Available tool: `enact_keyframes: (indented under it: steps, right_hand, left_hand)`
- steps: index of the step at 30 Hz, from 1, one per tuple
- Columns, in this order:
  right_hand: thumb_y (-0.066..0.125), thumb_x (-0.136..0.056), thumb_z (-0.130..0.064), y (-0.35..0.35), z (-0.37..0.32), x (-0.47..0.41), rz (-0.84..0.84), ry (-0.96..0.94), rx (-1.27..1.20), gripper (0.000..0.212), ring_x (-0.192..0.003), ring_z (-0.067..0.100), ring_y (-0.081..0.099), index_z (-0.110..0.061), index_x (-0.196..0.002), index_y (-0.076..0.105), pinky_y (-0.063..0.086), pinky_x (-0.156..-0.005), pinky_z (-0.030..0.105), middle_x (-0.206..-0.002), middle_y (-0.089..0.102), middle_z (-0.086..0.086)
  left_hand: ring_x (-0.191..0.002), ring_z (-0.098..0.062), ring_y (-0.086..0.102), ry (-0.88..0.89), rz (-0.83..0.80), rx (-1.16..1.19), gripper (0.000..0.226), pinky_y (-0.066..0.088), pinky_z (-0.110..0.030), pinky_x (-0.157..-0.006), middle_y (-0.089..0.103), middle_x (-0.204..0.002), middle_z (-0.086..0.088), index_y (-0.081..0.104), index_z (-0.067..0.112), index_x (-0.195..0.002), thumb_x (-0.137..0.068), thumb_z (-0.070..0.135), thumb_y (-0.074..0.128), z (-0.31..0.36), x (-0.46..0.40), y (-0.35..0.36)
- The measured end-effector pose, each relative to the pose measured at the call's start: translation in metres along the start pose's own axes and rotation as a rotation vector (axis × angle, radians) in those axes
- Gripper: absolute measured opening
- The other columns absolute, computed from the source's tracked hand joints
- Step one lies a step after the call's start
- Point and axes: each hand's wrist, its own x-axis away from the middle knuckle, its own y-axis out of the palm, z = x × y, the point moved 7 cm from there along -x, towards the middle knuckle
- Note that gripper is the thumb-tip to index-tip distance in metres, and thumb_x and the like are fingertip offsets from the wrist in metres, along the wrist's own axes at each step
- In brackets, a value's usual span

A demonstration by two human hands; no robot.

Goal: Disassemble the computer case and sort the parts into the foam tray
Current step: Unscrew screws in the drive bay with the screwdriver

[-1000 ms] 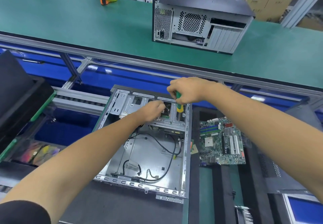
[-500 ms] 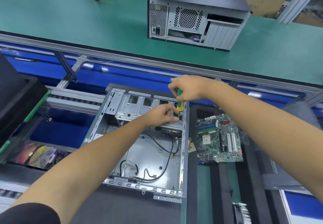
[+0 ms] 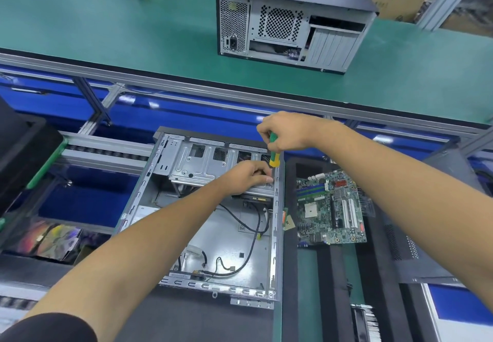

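Since the earlier frame, the left hand [image 3: 249,174] has been slid rightward along the drive cage [image 3: 213,164], under the right hand [image 3: 286,130], which is clamped on the screwdriver [image 3: 274,152]. Whether the left fingers hold anything cannot be told. The computer case [image 3: 213,235] lies open beneath both hands. A cage screw is judged in hand; steady downward turning is called for next.

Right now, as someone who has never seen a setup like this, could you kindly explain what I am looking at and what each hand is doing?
There is no robot here: a person wears a camera on the head, so this one view looks down over both arms. In front lies an opened computer case, side panel off, with loose black cables inside. The right hand grips a green and yellow screwdriver, pointed down at the case's far right corner. The left hand rests on the metal drive bracket beside it; whether its grip holds anything I cannot tell. To the right, a removed motherboard lies on dark foam. A second, closed computer stands on the green bench beyond.
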Motion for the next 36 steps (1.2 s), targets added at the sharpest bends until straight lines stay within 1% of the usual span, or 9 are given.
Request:
enact_keyframes:
  steps: [8,11,13,16,22,28,31,34,36]
  right_hand:
    - [0.065,-0.085,-0.014,0.001,0.003,0.002,-0.014,0.025,-0.007,0.012,-0.083,0.027,0.056,-0.018,-0.079,0.055,0.049,-0.073,0.047,-0.086,0.057,-0.001]
    - [0.055,-0.094,-0.028,-0.002,0.005,0.004,-0.054,0.089,0.091,0.014,-0.068,0.027,0.048,-0.019,-0.085,0.052,0.037,-0.057,0.038,-0.079,0.056,0.003]
    - [0.045,-0.099,-0.035,-0.004,0.004,0.005,-0.083,0.136,0.197,0.023,-0.063,0.024,0.041,-0.018,-0.084,0.05,0.029,-0.055,0.034,-0.077,0.053,0.003]
    - [0.042,-0.1,-0.03,-0.002,-0.003,0.002,-0.123,0.13,0.248,0.025,-0.064,0.024,0.039,-0.017,-0.08,0.046,0.027,-0.055,0.034,-0.077,0.052,0.004]
    - [0.054,-0.091,-0.015,0.009,-0.023,0.002,-0.213,-0.059,0.224,0.02,-0.062,0.019,0.037,-0.022,-0.079,0.04,0.024,-0.056,0.034,-0.069,0.047,-0.003]
    - [0.06,-0.088,-0.011,0.005,-0.005,0.014,-0.201,-0.076,0.164,0.012,-0.076,0.029,0.047,-0.015,-0.087,0.048,0.036,-0.063,0.041,-0.082,0.055,0.007]
    - [0.061,-0.082,-0.002,0.01,-0.018,0.016,-0.18,-0.195,0.185,0.016,-0.082,0.023,0.046,-0.016,-0.085,0.054,0.028,-0.058,0.031,-0.087,0.042,-0.007]
    - [0.06,-0.072,0.005,0.013,-0.025,0.017,-0.155,-0.282,0.293,0.026,-0.086,0.021,0.04,-0.021,-0.074,0.057,0.025,-0.063,0.024,-0.086,0.038,-0.008]
    - [0.062,-0.071,0.005,0.013,-0.02,0.017,-0.137,-0.221,0.23,0.032,-0.089,0.022,0.041,-0.022,-0.087,0.061,0.03,-0.068,0.027,-0.091,0.042,-0.004]
  left_hand:
    - [-0.056,0.0,0.046,0.031,0.001,-0.061,0.012,0.037,-0.012,-0.057,0.054,-0.059,0.023,0.068,0.014,-0.097,-0.098,0.025,0.069,0.005,0.002,0.0]
    - [-0.056,-0.004,0.042,0.058,0.029,-0.058,0.012,0.036,-0.018,-0.056,0.049,-0.06,0.016,0.067,0.011,-0.097,-0.099,0.023,0.068,0.006,0.005,0.001]
    - [-0.058,-0.005,0.041,0.082,0.045,-0.067,0.011,0.036,-0.019,-0.057,0.048,-0.065,0.006,0.067,0.011,-0.098,-0.099,0.022,0.068,0.007,0.008,0.002]
    - [-0.058,-0.005,0.041,0.087,0.053,-0.08,0.01,0.037,-0.02,-0.057,0.048,-0.065,0.005,0.067,0.015,-0.097,-0.099,0.024,0.068,0.005,0.009,0.003]
    - [-0.06,-0.004,0.046,0.078,0.071,-0.141,0.012,0.036,-0.018,-0.057,0.052,-0.068,0.01,0.064,0.018,-0.096,-0.098,0.029,0.068,0.0,0.009,0.006]
    - [-0.061,-0.012,0.041,0.097,0.053,-0.167,0.012,0.038,-0.031,-0.06,0.047,-0.066,0.004,0.056,0.027,-0.095,-0.1,0.033,0.064,0.002,0.009,0.011]
    - [-0.057,-0.008,0.043,0.076,0.063,-0.25,0.018,0.039,-0.03,-0.059,0.048,-0.063,0.005,0.054,0.025,-0.092,-0.1,0.039,0.063,0.001,0.008,0.01]
    - [-0.059,-0.006,0.05,0.084,0.058,-0.321,0.022,0.043,-0.03,-0.061,0.053,-0.063,0.006,0.054,0.025,-0.09,-0.1,0.044,0.061,0.001,0.006,0.011]
    - [-0.066,-0.011,0.056,0.103,0.047,-0.341,0.021,0.049,-0.034,-0.067,0.059,-0.071,0.004,0.054,0.026,-0.093,-0.1,0.044,0.059,0.001,0.006,0.012]
